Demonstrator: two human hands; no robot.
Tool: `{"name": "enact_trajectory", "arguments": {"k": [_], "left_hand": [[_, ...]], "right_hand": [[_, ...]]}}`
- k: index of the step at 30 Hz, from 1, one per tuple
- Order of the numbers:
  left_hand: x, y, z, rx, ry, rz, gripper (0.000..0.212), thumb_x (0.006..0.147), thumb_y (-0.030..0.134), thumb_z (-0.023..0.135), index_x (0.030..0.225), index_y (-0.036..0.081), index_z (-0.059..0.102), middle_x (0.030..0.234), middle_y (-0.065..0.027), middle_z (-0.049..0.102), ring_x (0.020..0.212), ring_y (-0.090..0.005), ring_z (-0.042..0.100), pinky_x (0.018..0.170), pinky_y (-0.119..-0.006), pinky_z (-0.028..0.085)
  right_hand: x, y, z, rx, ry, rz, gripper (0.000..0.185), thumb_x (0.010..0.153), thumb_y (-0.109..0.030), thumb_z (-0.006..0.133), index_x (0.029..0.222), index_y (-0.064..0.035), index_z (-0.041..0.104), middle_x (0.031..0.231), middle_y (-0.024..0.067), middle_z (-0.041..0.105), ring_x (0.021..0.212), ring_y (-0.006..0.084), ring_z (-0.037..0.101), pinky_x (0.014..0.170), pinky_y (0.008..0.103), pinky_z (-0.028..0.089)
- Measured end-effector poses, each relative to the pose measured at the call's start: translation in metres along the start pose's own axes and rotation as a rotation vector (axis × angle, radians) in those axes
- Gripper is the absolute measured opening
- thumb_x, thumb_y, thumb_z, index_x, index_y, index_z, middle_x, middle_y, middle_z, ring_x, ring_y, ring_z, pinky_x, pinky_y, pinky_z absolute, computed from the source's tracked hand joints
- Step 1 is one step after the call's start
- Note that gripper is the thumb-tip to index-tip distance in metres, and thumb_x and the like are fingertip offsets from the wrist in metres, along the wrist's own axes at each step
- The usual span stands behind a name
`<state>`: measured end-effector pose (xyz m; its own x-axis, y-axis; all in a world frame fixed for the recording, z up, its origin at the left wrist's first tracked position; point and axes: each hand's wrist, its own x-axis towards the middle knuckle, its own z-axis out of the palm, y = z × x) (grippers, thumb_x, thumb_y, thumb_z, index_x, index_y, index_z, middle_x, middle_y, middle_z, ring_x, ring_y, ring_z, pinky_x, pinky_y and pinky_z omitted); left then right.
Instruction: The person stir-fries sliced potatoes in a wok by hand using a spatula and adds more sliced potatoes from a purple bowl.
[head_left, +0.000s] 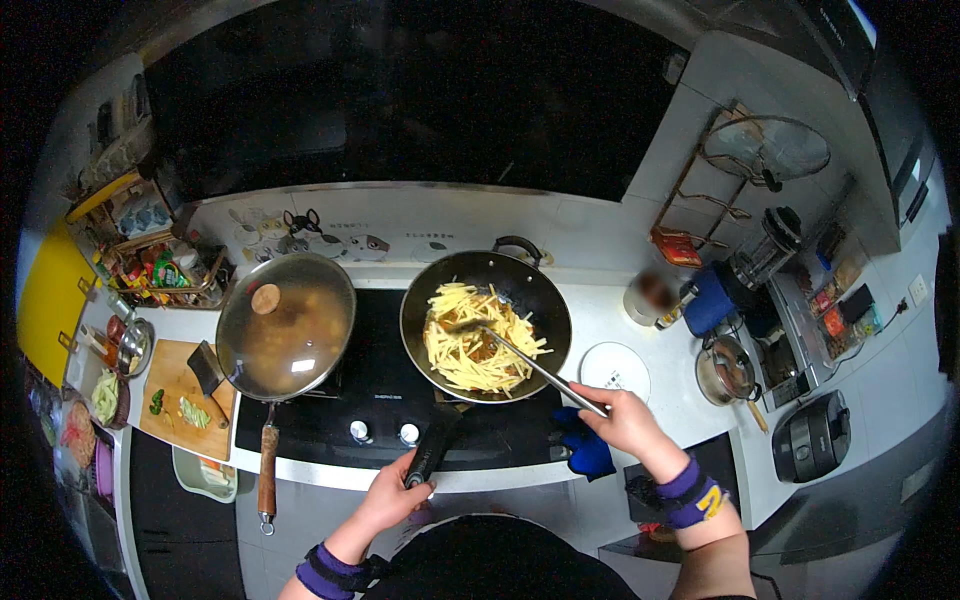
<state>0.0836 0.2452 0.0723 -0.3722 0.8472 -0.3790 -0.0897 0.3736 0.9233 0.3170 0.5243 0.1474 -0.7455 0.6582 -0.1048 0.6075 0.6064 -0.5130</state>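
My left hand (397, 486) grips the black handle (431, 448) of a dark wok (553, 337) on the right side of the black gas cooktop (300, 435). Pale yellow strips, likely potato (457, 356), fill the middle of the wok over some brownish food. In my right hand (626, 420) is the metal shaft of a cooking spatula (551, 379). Its head lies among the strips and is partly hidden by them. On the left burner stands a second pan with a wooden handle (268, 465), covered by a glass lid (300, 330) over brown, soupy contents.
Left of the cooktop, a wooden cutting board (169, 364) holds a cleaver (206, 369) and chopped vegetables. A white plate (600, 367) and a blue cloth-like item (591, 450) are near my right hand. Farther right are a blender (709, 307), a small pot (724, 371) and a dark rice cooker (814, 435).
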Motion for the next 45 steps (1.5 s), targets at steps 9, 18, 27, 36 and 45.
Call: {"name": "enact_trajectory", "arguments": {"k": [9,18,27,36,45], "left_hand": [[-0.003,-0.004,0.000,-0.023,0.003,-0.024,0.060,0.082,0.007,0.066,0.140,0.006,0.050,0.066,0.0038,0.054,0.055,-0.0061,0.051,0.052,-0.023,0.041],[0.003,-0.010,0.000,0.016,0.004,-0.019,0.059,0.084,0.007,0.068,0.139,0.005,0.050,0.070,0.0030,0.056,0.052,-0.0056,0.050,0.048,-0.022,0.041],[-0.003,-0.006,0.000,-0.074,-0.007,-0.038,0.058,0.084,0.010,0.068,0.140,0.006,0.050,0.068,0.0044,0.053,0.055,-0.0060,0.050,0.051,-0.023,0.041],[0.000,-0.006,-0.002,-0.002,-0.030,-0.030,0.060,0.084,0.012,0.068,0.140,0.007,0.049,0.067,0.0033,0.053,0.055,-0.0069,0.051,0.052,-0.024,0.042],[-0.002,-0.003,-0.003,0.013,-0.013,-0.039,0.061,0.083,0.010,0.066,0.141,0.008,0.048,0.066,0.0024,0.054,0.053,-0.0076,0.053,0.050,-0.024,0.043]], "right_hand": [[-0.058,-0.046,-0.132,-0.321,-0.117,0.084,0.041,0.078,-0.020,0.073,0.118,-0.0275,0.071,0.071,0.0153,0.067,0.059,0.0294,0.063,0.062,0.0354,0.051],[0.003,-0.015,-0.063,-0.299,0.009,-0.020,0.036,0.083,-0.026,0.067,0.119,-0.0251,0.069,0.080,0.0141,0.070,0.076,0.0349,0.067,0.073,0.0417,0.054],[0.039,-0.007,-0.085,0.185,-0.043,0.255,0.043,0.094,-0.013,0.058,0.137,-0.0077,0.056,0.066,0.0018,0.062,0.050,0.0071,0.052,0.048,0.0241,0.044],[0.104,0.049,-0.028,0.747,-0.327,0.485,0.035,0.096,-0.014,0.055,0.129,-0.0016,0.059,0.065,0.0039,0.060,0.041,0.0063,0.046,0.036,0.0219,0.037],[0.050,0.007,-0.069,0.278,-0.245,0.074,0.041,0.092,-0.016,0.064,0.133,-0.0125,0.060,0.059,-0.0018,0.060,0.046,0.0038,0.048,0.046,0.0228,0.040]]}}
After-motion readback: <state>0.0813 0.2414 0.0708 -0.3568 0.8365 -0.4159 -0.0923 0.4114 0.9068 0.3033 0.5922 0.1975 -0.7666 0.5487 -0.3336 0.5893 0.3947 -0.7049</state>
